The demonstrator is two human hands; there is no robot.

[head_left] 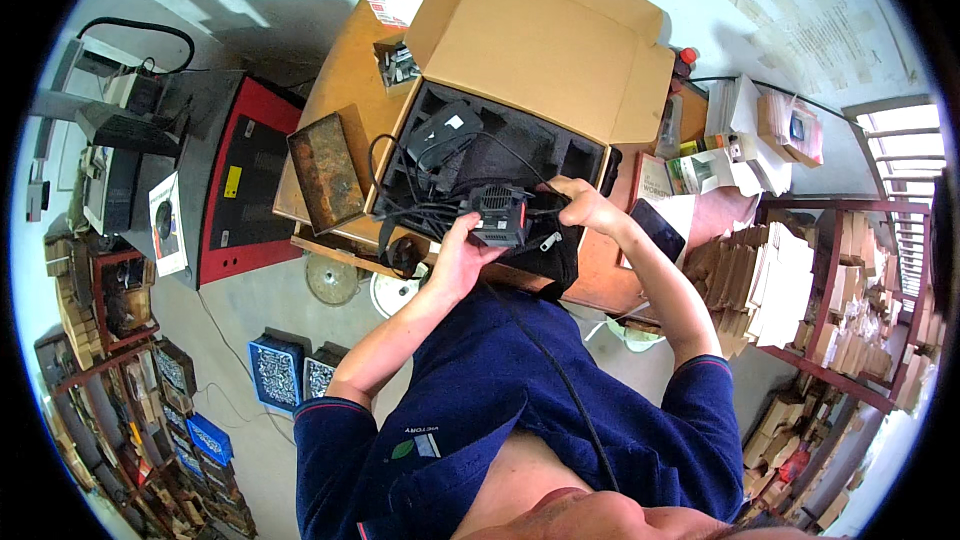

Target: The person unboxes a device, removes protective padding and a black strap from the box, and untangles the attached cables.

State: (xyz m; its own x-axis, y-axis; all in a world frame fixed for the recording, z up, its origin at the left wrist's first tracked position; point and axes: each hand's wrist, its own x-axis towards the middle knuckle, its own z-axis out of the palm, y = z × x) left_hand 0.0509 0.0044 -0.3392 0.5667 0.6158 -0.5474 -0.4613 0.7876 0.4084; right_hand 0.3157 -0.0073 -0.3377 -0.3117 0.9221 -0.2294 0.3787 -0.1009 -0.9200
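Observation:
My left hand (462, 260) is closed around the lower left side of a black box-shaped electronic device (498, 217) with a slotted housing. A bundle of black cables (418, 214) runs off its left side. My right hand (588, 208) is beside the device's right side, fingers bent together where a thin black cable (522, 159) meets them; the fingertips are partly hidden. Both hands are over the near edge of an open cardboard box (545, 35) with black foam lining. A second black device (445, 136) lies in the foam. Black fabric with a zip (550, 242) hangs below the device.
The box stands on a wooden desk (350, 70). A rusty metal tray (328, 172) lies left of it, a dark phone (658, 228) to the right. A red and black cabinet (250, 180) stands left. Stacked cardboard (755, 280) fills the right. Blue bins (276, 372) sit on the floor.

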